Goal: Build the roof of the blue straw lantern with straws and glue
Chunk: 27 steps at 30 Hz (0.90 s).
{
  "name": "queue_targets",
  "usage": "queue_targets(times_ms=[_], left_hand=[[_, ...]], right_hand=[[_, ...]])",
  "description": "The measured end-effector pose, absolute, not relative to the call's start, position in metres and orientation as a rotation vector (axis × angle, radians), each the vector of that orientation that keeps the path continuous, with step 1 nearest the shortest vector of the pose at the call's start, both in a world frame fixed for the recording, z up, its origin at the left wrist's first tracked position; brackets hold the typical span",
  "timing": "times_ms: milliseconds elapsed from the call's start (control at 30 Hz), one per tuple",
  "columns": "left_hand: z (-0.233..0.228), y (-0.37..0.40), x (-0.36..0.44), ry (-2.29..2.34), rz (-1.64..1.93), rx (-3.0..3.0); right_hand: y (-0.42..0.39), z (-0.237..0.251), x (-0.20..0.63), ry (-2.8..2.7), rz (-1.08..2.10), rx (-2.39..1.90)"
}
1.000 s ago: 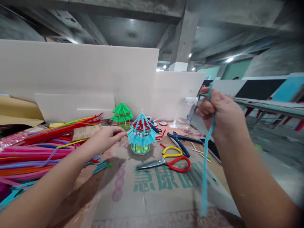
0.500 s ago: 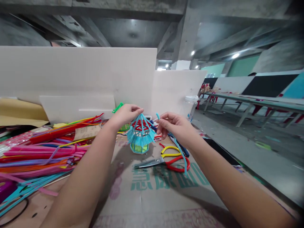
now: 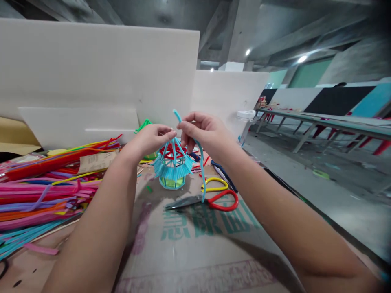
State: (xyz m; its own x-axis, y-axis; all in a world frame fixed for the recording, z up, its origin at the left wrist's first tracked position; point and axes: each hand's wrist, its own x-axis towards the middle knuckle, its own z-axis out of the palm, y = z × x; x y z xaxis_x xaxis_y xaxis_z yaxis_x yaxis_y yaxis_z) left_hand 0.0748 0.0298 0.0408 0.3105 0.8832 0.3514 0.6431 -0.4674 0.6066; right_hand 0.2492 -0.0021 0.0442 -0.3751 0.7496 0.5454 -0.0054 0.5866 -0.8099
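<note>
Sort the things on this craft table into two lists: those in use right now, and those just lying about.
In use: left hand, right hand, blue pipe cleaner, blue pavilion model.

Lying about: scissors, pile of pipe cleaners, green model, plastic jar.

scissors (image 3: 204,200) right of pavilion model (image 3: 172,167)

Even, fairly bright light falls across the brown printed cardboard sheet (image 3: 195,244), fed by small round ceiling lamps (image 3: 302,59) that flare white. Soft shadows pool under both forearms. The wide lens bends and smears the edges; the far green tables (image 3: 320,120) sit slightly soft, the centre sharp.
</note>
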Motion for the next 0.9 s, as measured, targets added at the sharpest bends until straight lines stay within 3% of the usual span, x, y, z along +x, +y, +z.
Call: queue_targets(times_ms=[200, 567, 900], left_hand=[[0.041, 0.015, 0.072, 1.376, 0.941, 2.206], [0.065, 0.05, 0.078, 1.422, 0.795, 2.424], [0.051, 0.034, 0.058, 1.06, 0.881, 2.29]], right_hand=[[-0.003, 0.048, 0.252, -1.644, 0.894, -0.492], [-0.03, 0.042, 0.291, -1.546, 1.105, -0.642], [-0.031, 0.036, 0.274, -1.757, 1.067, -0.742]])
